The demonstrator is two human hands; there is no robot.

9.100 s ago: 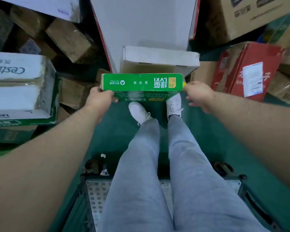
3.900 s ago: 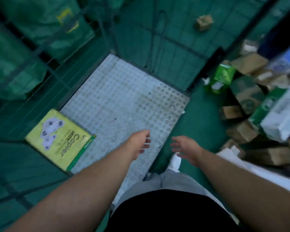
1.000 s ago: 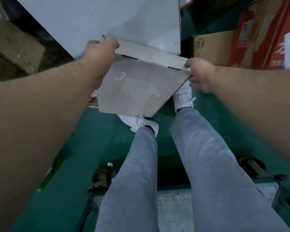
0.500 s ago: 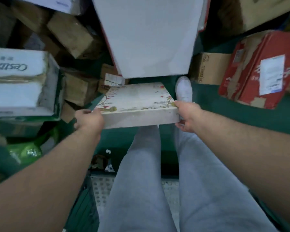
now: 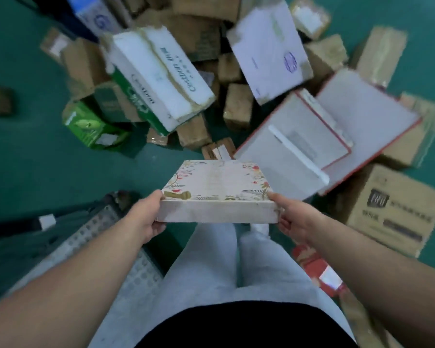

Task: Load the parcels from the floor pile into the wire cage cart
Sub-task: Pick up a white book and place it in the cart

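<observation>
I hold a flat white box with a floral border [image 5: 215, 188] level in front of my waist. My left hand [image 5: 146, 218] grips its left end and my right hand [image 5: 290, 219] grips its right end, thumbs on the top edges. The cart's studded metal floor plate [image 5: 103, 237] lies at lower left beside my legs, with its dark frame [image 5: 23, 223] running left. The floor pile of parcels [image 5: 236, 104] spreads ahead and to the right on the green floor.
A large white and green carton [image 5: 161, 74] and a small green box [image 5: 91, 126] lie at the pile's left. Flat white, red-edged boxes [image 5: 312, 139] and a brown carton [image 5: 392, 209] sit right. A red box [image 5: 319, 270] lies by my right leg.
I have lifted the floral box higher and straightened up. The view has swung back, showing the whole pile and the cart plate at my left.
</observation>
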